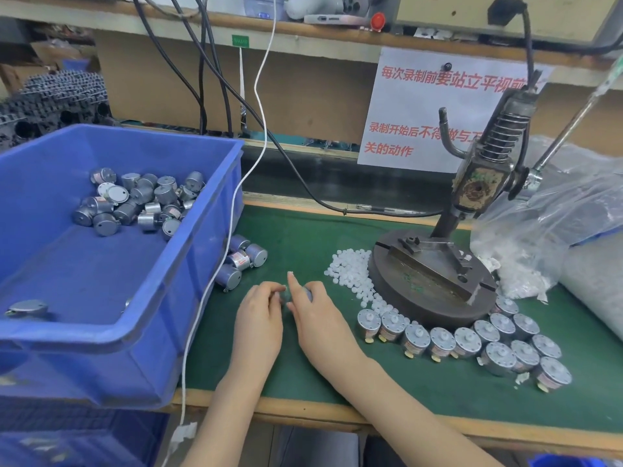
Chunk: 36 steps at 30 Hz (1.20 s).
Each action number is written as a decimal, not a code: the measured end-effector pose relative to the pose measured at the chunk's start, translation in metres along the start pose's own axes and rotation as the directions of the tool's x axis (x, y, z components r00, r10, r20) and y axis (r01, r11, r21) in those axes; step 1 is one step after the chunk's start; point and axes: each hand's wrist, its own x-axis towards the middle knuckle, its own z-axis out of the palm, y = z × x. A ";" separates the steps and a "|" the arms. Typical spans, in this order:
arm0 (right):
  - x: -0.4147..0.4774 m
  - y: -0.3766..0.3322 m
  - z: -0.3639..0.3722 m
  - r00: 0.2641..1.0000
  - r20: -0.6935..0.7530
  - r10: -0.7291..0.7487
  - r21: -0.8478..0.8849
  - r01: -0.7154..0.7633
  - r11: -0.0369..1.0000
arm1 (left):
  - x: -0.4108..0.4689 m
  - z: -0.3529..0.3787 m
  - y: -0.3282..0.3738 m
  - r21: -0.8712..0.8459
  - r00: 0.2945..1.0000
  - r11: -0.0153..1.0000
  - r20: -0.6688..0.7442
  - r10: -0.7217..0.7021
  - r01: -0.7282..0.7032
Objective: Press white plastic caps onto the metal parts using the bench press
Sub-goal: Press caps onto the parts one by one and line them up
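Note:
Both hands meet at the middle of the green mat. My right hand (312, 310) curls round a small metal part (307, 293), its index finger pointing up. My left hand (259, 315) has its fingertips against the same part; what it holds is hidden. A heap of white plastic caps (350, 271) lies to the right, against the round base of the bench press (435, 281). Several capped metal parts (468, 342) stand in rows in front of the press base. A few loose metal parts (241, 261) lie beside the blue bin.
A blue bin (101, 335) at left holds several metal parts (141, 203). The press lever (573, 123) slants up to the right. A clear bag of white caps (526, 257) sits at the far right. A white cable (215, 281) hangs across the bin's edge.

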 end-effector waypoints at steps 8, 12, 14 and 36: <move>0.004 -0.005 0.005 0.999 0.027 -0.018 -0.048 0.020 0.999 | -0.001 0.000 0.002 0.007 1.000 1.000 -0.009 0.004 -0.004; 0.002 -0.004 0.005 0.999 -0.010 0.042 0.007 -0.042 0.999 | -0.001 -0.001 0.002 0.022 1.000 1.000 0.023 0.019 -0.019; 0.000 -0.003 0.003 0.996 -0.057 0.061 -0.001 -0.062 0.998 | -0.001 -0.001 0.003 0.027 0.999 0.999 0.033 0.021 -0.022; -0.013 0.069 -0.088 0.784 -0.354 0.511 0.571 -0.252 0.782 | 0.000 0.003 -0.001 0.031 0.998 0.999 0.054 0.038 -0.040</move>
